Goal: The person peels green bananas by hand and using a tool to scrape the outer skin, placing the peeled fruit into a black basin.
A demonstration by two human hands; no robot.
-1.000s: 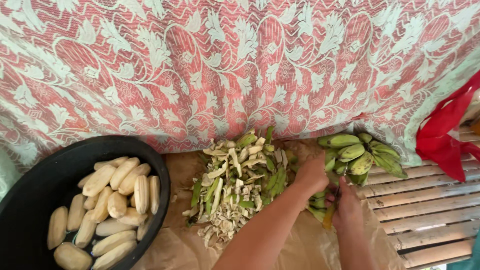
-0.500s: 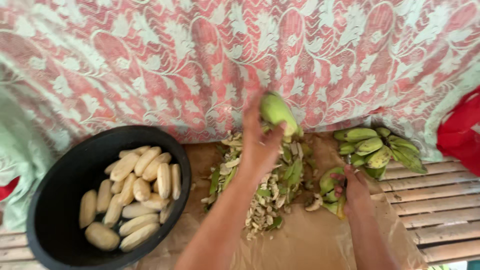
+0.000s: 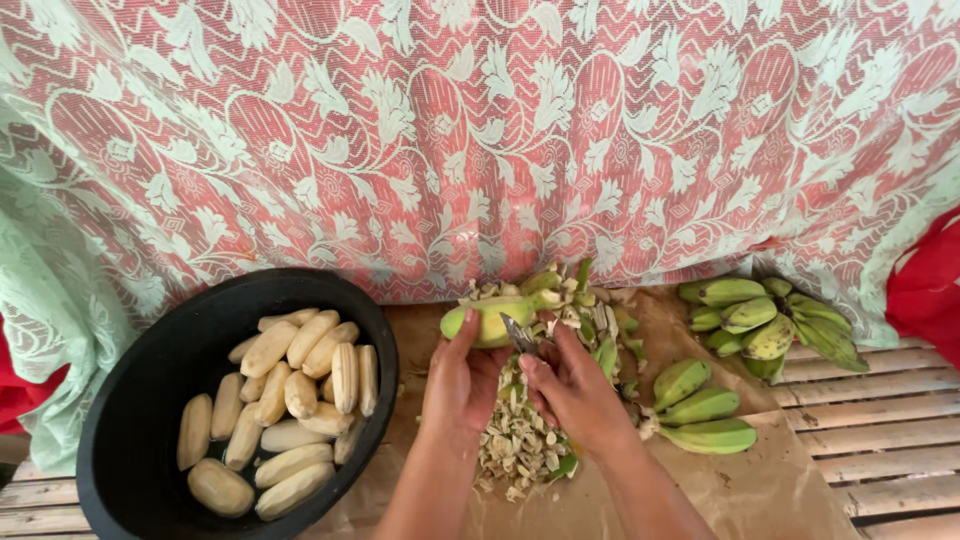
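Two bare hands at work above the middle of a brown paper sheet (image 3: 760, 490) spread over a slatted bamboo bench (image 3: 880, 420). Left hand (image 3: 462, 380) closed around a green unripe banana (image 3: 490, 320), thumb up along its near side, fruit held level just over a heap of green and pale peel scraps (image 3: 520, 430). Right hand (image 3: 575, 395) wrapped shut on a small knife (image 3: 518, 334), grey blade tip laid against the banana's right half; handle hidden inside the fist. Peel heap running from the sheet's far edge toward the near edge, directly beneath both hands. Just right of the right hand, three loose green bananas (image 3: 700, 410) lying side by side on the paper. Farther right, at the far right part of the bench, a bunch of green bananas (image 3: 765, 320) touching the hanging cloth. At the bench's left end, a round black basin (image 3: 130, 420) filled with peeled cream-coloured bananas (image 3: 290, 400), well apart from the hands. Behind everything, a red and white lace curtain (image 3: 480, 130) draped down to the bench's far edge.
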